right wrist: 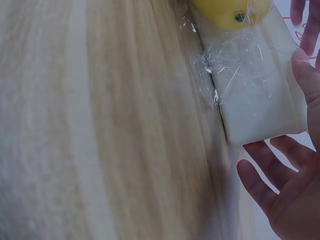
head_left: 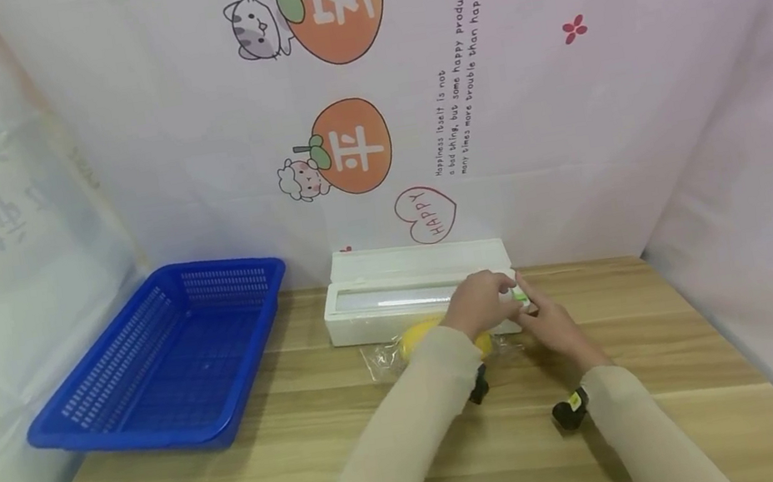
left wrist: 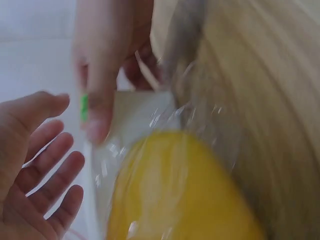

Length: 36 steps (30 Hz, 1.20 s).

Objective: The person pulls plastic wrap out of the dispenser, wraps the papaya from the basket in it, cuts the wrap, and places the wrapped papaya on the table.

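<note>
A white cling-film dispenser box (head_left: 395,294) lies at the back of the wooden table (head_left: 301,465). A yellow fruit (head_left: 417,337) wrapped in clear film (right wrist: 235,65) rests against the box's front. Both hands meet at the box's right end. My left hand (head_left: 481,302) hovers over that end, and in the left wrist view its fingers (left wrist: 55,165) are spread and hold nothing. My right hand (head_left: 550,323) reaches in from the right with straight fingers (right wrist: 265,185). One of its fingertips (left wrist: 97,125) lies beside the small green slider (left wrist: 84,107) on the box.
A blue plastic basket (head_left: 129,437) with nothing in it stands at the left of the table. Printed sheets hang as walls at the back and on both sides. Bare wood stretches along the front of the table.
</note>
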Each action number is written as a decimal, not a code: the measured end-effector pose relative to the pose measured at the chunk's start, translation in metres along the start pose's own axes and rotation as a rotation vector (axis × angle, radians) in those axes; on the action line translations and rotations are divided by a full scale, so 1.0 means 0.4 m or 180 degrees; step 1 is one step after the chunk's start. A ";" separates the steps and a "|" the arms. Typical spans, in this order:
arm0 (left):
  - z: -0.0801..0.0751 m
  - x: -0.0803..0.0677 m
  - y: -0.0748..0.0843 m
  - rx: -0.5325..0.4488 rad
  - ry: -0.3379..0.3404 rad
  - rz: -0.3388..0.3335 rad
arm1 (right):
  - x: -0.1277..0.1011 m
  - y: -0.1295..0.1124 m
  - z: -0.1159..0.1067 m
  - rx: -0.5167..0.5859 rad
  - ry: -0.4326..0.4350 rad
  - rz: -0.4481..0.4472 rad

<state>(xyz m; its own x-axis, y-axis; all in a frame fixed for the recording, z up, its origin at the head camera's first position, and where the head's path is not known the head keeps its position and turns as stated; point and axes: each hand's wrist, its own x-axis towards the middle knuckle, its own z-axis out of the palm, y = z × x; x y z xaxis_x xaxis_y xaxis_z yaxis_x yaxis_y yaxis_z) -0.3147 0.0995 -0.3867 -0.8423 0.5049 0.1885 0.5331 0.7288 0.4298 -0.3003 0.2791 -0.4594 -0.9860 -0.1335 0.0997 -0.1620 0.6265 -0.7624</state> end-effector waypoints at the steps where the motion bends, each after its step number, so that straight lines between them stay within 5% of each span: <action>1: 0.011 0.005 0.005 0.0034 0.0061 -0.0030 | 0.000 0.000 -0.001 -0.0001 0.0008 -0.0020; 12: 0.073 0.040 0.018 0.0542 0.0313 -0.0383 | -0.006 -0.002 0.003 0.0077 0.0055 -0.0077; 36: 0.035 0.028 0.022 0.0575 0.0203 -0.0593 | -0.012 -0.011 0.001 0.0171 0.0033 0.0009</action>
<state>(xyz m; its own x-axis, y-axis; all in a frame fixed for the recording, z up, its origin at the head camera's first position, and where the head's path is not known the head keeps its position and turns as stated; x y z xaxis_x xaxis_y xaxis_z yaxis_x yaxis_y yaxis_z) -0.3183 0.1182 -0.3930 -0.9275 0.3282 0.1787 0.3690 0.8801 0.2989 -0.2947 0.2767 -0.4569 -0.9868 -0.1238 0.1040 -0.1572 0.5847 -0.7959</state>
